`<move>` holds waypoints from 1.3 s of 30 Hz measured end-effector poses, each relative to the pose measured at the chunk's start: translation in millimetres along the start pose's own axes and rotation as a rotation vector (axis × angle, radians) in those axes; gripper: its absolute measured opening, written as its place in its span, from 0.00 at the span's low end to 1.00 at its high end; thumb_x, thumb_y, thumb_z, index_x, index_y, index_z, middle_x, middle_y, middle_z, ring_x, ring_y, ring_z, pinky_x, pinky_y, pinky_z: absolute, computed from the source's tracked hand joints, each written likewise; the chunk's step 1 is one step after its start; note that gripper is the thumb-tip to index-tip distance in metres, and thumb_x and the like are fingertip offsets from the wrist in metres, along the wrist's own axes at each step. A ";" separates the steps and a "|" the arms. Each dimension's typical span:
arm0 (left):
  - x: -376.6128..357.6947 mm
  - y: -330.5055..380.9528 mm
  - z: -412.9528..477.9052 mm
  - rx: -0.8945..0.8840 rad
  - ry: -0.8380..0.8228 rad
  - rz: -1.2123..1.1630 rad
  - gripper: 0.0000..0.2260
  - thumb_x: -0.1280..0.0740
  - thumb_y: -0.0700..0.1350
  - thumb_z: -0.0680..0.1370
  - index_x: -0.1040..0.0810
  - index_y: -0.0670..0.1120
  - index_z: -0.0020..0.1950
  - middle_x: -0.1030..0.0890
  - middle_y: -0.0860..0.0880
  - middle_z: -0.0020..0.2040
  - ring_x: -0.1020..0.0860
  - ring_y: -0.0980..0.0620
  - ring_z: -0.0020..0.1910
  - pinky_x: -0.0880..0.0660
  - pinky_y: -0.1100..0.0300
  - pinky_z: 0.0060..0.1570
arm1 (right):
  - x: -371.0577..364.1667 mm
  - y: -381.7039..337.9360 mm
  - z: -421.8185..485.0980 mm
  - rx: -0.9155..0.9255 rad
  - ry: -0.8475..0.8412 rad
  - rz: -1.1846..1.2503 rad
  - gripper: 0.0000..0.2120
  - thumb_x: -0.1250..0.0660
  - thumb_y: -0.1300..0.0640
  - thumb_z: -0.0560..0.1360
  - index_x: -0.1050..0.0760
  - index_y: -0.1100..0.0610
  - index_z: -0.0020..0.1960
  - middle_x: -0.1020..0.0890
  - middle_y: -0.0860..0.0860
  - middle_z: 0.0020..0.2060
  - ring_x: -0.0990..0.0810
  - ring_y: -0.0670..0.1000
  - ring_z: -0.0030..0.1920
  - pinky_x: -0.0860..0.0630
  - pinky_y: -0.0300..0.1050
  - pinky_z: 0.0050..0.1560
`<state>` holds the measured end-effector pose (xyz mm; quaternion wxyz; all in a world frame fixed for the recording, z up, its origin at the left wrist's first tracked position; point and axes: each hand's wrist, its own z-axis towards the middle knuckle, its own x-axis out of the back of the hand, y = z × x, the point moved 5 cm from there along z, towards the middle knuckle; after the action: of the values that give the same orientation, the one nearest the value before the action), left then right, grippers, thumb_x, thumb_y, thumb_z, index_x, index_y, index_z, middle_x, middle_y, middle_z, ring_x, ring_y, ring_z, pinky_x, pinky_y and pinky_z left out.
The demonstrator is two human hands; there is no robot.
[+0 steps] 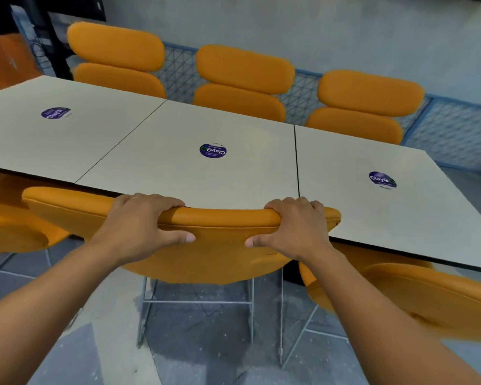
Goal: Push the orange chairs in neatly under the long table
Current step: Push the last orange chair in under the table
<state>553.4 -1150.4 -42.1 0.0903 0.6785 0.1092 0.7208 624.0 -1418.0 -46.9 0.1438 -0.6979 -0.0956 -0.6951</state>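
An orange chair [220,245] stands in front of me, its curved backrest up against the near edge of the long cream table [178,162]. My left hand [142,223] grips the top of the backrest on the left, fingers over the rim and thumb on the back. My right hand [295,226] grips the same rim on the right in the same way. The chair's seat is hidden under the table; its thin metal legs [197,301] show below.
Another orange chair [20,229] sits to the left and one [428,295] to the right on my side. Three orange chairs [245,81] line the far side before a blue mesh fence [456,129]. Purple round stickers [213,150] mark the tabletop. Grey tiled floor lies below.
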 end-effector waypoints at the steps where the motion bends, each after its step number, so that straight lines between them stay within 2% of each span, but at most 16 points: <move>1: 0.7 -2.9 0.4 -0.027 -0.003 0.000 0.41 0.46 0.81 0.61 0.29 0.60 0.67 0.21 0.57 0.61 0.26 0.50 0.60 0.36 0.46 0.65 | 0.1 -1.0 -0.2 -0.019 0.000 0.003 0.43 0.38 0.17 0.59 0.27 0.40 0.66 0.21 0.45 0.59 0.26 0.52 0.62 0.35 0.56 0.66; 6: 3.7 -15.9 2.1 -0.093 -0.032 0.024 0.34 0.38 0.74 0.66 0.30 0.60 0.68 0.22 0.56 0.60 0.27 0.50 0.61 0.39 0.49 0.65 | -0.2 -4.6 -2.1 -0.098 0.020 0.042 0.48 0.46 0.16 0.51 0.25 0.40 0.63 0.20 0.45 0.58 0.26 0.53 0.62 0.35 0.56 0.67; 9: 3.7 -24.1 2.7 -0.090 0.000 0.062 0.32 0.36 0.74 0.66 0.28 0.59 0.65 0.21 0.55 0.56 0.27 0.48 0.60 0.39 0.48 0.62 | 0.4 -6.5 -2.0 -0.115 0.012 0.054 0.47 0.43 0.16 0.51 0.25 0.40 0.63 0.20 0.46 0.59 0.27 0.54 0.62 0.35 0.56 0.67; 12: 0.3 -28.3 5.7 -0.069 0.018 0.138 0.33 0.36 0.75 0.64 0.26 0.59 0.62 0.20 0.54 0.52 0.27 0.48 0.57 0.38 0.50 0.58 | 0.3 -6.0 -0.8 -0.116 -0.001 0.040 0.43 0.35 0.18 0.55 0.26 0.40 0.63 0.21 0.45 0.59 0.27 0.53 0.62 0.35 0.55 0.67; 18: -2.3 -22.1 14.6 -0.012 -0.001 0.352 0.43 0.42 0.81 0.57 0.29 0.57 0.64 0.21 0.53 0.55 0.27 0.48 0.58 0.37 0.51 0.52 | 0.2 -3.3 1.0 -0.099 -0.017 0.019 0.41 0.33 0.19 0.58 0.27 0.39 0.65 0.22 0.45 0.60 0.28 0.53 0.63 0.37 0.54 0.65; 21: -1.1 -19.7 19.7 0.000 -0.005 0.424 0.47 0.45 0.83 0.54 0.30 0.57 0.65 0.21 0.54 0.54 0.26 0.48 0.57 0.36 0.51 0.51 | 0.6 -0.5 3.2 -0.058 -0.074 0.008 0.43 0.28 0.25 0.61 0.33 0.38 0.72 0.26 0.46 0.67 0.32 0.54 0.68 0.40 0.56 0.68; 25: -2.6 -18.8 21.6 0.001 0.031 0.449 0.48 0.49 0.84 0.53 0.29 0.60 0.65 0.21 0.55 0.54 0.26 0.49 0.58 0.35 0.51 0.51 | 4.4 10.3 6.7 -0.008 -0.166 0.026 0.46 0.24 0.33 0.63 0.40 0.38 0.76 0.31 0.47 0.72 0.35 0.55 0.71 0.43 0.57 0.71; 29: -3.6 -19.9 22.0 -0.010 0.093 0.413 0.50 0.49 0.85 0.51 0.26 0.58 0.65 0.20 0.53 0.57 0.24 0.46 0.57 0.32 0.50 0.48 | 4.5 15.4 9.7 0.001 -0.170 0.006 0.47 0.24 0.33 0.63 0.39 0.39 0.77 0.31 0.48 0.72 0.34 0.56 0.71 0.42 0.57 0.71; 31: -5.3 -19.9 23.0 -0.029 0.090 0.403 0.51 0.51 0.85 0.51 0.25 0.57 0.63 0.19 0.52 0.54 0.23 0.47 0.54 0.33 0.51 0.45 | 3.0 14.4 10.3 0.005 -0.158 -0.030 0.47 0.24 0.32 0.62 0.39 0.39 0.76 0.30 0.48 0.72 0.34 0.56 0.70 0.41 0.57 0.70; 35: -2.8 -19.0 22.9 -0.074 0.067 0.454 0.49 0.59 0.86 0.51 0.25 0.59 0.56 0.21 0.58 0.40 0.24 0.54 0.42 0.34 0.57 0.41 | 3.6 19.1 11.5 -0.025 -0.169 -0.058 0.49 0.25 0.29 0.60 0.38 0.40 0.76 0.30 0.49 0.71 0.34 0.56 0.70 0.39 0.57 0.69; 39: -2.4 -20.1 25.5 -0.112 0.065 0.492 0.46 0.60 0.86 0.53 0.26 0.59 0.52 0.23 0.59 0.38 0.26 0.57 0.39 0.31 0.59 0.40 | 4.4 27.0 14.6 -0.083 -0.153 -0.049 0.46 0.25 0.25 0.56 0.30 0.41 0.70 0.24 0.48 0.63 0.28 0.55 0.65 0.35 0.56 0.66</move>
<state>578.6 -1130.9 -48.6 -0.0538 0.6550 -0.0964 0.7475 646.9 -1438.8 -44.2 0.0898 -0.7518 -0.0943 -0.6464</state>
